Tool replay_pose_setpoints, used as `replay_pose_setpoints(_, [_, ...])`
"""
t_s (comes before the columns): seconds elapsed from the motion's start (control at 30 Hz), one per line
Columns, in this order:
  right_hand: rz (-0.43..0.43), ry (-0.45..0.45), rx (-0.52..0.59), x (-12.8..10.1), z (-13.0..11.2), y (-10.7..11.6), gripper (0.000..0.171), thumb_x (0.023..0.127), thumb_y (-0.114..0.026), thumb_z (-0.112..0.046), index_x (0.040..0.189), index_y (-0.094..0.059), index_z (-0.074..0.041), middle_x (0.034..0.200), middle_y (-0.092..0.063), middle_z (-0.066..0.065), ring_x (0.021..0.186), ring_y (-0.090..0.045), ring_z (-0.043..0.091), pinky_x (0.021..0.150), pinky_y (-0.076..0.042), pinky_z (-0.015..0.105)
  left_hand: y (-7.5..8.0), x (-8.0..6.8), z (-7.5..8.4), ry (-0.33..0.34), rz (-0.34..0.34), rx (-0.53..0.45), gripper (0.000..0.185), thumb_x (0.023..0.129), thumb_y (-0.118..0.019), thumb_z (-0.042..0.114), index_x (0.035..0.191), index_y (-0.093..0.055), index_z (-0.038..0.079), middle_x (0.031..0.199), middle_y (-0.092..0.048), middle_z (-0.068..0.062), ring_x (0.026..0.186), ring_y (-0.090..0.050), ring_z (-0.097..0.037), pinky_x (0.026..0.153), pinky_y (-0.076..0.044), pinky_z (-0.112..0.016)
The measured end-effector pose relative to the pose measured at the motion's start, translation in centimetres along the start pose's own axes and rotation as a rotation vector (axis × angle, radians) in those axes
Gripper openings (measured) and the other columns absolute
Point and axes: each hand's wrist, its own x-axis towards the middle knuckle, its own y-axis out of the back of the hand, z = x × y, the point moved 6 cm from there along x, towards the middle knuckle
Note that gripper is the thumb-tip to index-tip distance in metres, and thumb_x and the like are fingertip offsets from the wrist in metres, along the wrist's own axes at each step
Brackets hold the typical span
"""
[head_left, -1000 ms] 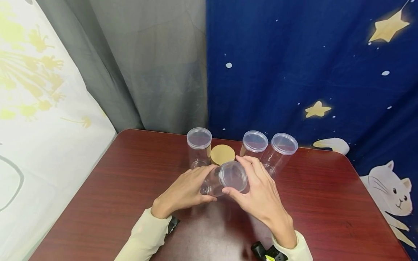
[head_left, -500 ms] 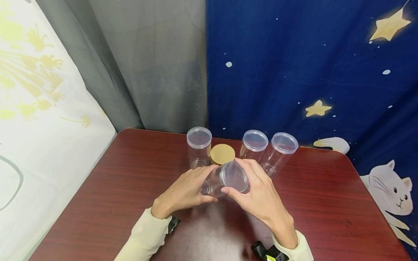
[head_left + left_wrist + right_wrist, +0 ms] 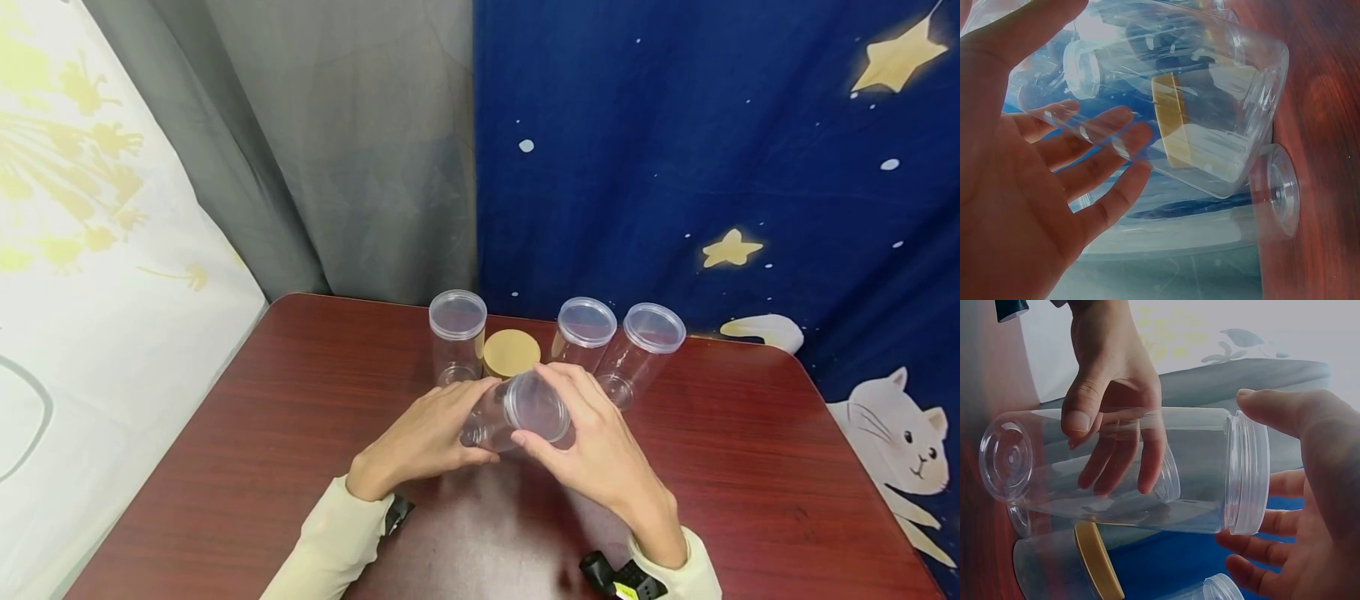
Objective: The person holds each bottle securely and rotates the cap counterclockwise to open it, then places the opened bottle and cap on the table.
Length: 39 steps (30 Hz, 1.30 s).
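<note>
A clear plastic jar (image 3: 491,425) is tilted between my hands, its frosted clear lid (image 3: 537,407) facing up and to the right. My left hand (image 3: 423,433) grips the jar's body near the base, thumb on the near side and fingers behind. With thumb and fingers spread around the lid, my right hand (image 3: 603,450) holds that end. The right wrist view shows the lid (image 3: 1250,472) seated on the jar's mouth, the thumb at its upper edge. Through the clear wall, the left hand's fingers (image 3: 1116,459) show.
Behind the hands stand a jar with a gold lid (image 3: 512,353), a clear-lidded jar (image 3: 457,317) at its left and two more clear-lidded jars (image 3: 587,323) at its right. They are near the back edge of the dark red table (image 3: 300,400). Curtains hang behind it.
</note>
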Motion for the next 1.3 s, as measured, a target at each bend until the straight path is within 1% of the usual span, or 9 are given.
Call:
replay_pose_setpoints(0.1, [-0.006, 0.001, -0.002, -0.04, -0.02, 0.00, 0.073, 0.079, -0.080, -0.039, 0.143, -0.051, -0.016, 0.138, -0.053, 0.001, 0.125, -0.051, 0.018, 0.099, -0.047, 0.042, -0.03, 0.01, -0.09, 0.008, -0.007, -0.003, 0.090, 0.070, -0.086, 0.049, 0.144, -0.044, 0.020, 0.128, -0.061, 0.005, 0.116, -0.057, -0.010, 0.098, -0.048, -0.039])
replay_pose_setpoints(0.3, [-0.025, 0.001, 0.009, -0.05, -0.05, -0.02, 0.072, 0.081, -0.079, -0.039, 0.143, -0.051, -0.017, 0.141, -0.051, 0.001, 0.127, -0.049, 0.018, 0.101, -0.045, 0.041, 0.09, -0.06, -0.12, 0.009, -0.003, -0.015, 0.090, 0.070, -0.086, 0.050, 0.144, -0.045, 0.018, 0.126, -0.062, 0.005, 0.114, -0.058, -0.011, 0.097, -0.048, -0.040])
replay_pose_setpoints(0.63, [-0.086, 0.029, 0.027, -0.10, -0.10, -0.07, 0.073, 0.081, -0.080, -0.036, 0.144, -0.050, -0.015, 0.144, -0.050, 0.001, 0.132, -0.047, 0.020, 0.103, -0.045, 0.045, 0.01, -0.17, -0.22, 0.011, -0.012, -0.015, 0.094, 0.069, -0.086, 0.051, 0.145, -0.044, 0.015, 0.128, -0.062, 0.003, 0.116, -0.058, -0.013, 0.098, -0.047, -0.041])
replay_pose_setpoints(0.83, [-0.111, 0.043, 0.043, -0.13, -0.13, 0.01, 0.074, 0.081, -0.080, -0.034, 0.145, -0.048, -0.015, 0.147, -0.048, 0.001, 0.136, -0.044, 0.019, 0.108, -0.041, 0.040, -0.04, -0.19, -0.24, 0.009, -0.014, -0.024, 0.093, 0.070, -0.086, 0.050, 0.145, -0.044, 0.015, 0.131, -0.061, 0.002, 0.118, -0.057, -0.014, 0.099, -0.047, -0.041])
replay_pose_setpoints(1.0, [-0.127, 0.046, 0.050, -0.16, -0.12, 0.08, 0.075, 0.082, -0.079, -0.032, 0.147, -0.046, -0.018, 0.149, -0.046, 0.000, 0.137, -0.043, 0.018, 0.111, -0.037, 0.034, -0.21, -0.15, -0.34, 0.023, -0.030, -0.032, 0.094, 0.070, -0.086, 0.050, 0.146, -0.044, 0.014, 0.133, -0.060, 0.001, 0.120, -0.057, -0.014, 0.101, -0.046, -0.042])
replay_pose_setpoints(1.13, [-0.123, 0.053, 0.059, -0.16, -0.09, 0.14, 0.074, 0.082, -0.079, -0.030, 0.147, -0.046, -0.018, 0.150, -0.046, 0.000, 0.137, -0.042, 0.018, 0.112, -0.035, 0.031, -0.27, -0.12, -0.37, 0.028, -0.035, -0.039, 0.094, 0.071, -0.085, 0.051, 0.147, -0.043, 0.015, 0.132, -0.060, 0.003, 0.119, -0.056, -0.013, 0.101, -0.046, -0.042])
replay_pose_setpoints(1.3, [-0.106, 0.059, 0.069, -0.13, -0.11, 0.29, 0.073, 0.081, -0.079, -0.029, 0.146, -0.048, -0.017, 0.149, -0.047, 0.000, 0.137, -0.043, 0.018, 0.111, -0.036, 0.029, -0.39, -0.05, -0.43, 0.028, -0.040, -0.050, 0.092, 0.071, -0.084, 0.052, 0.147, -0.043, 0.018, 0.130, -0.060, 0.007, 0.116, -0.056, -0.010, 0.102, -0.045, -0.040])
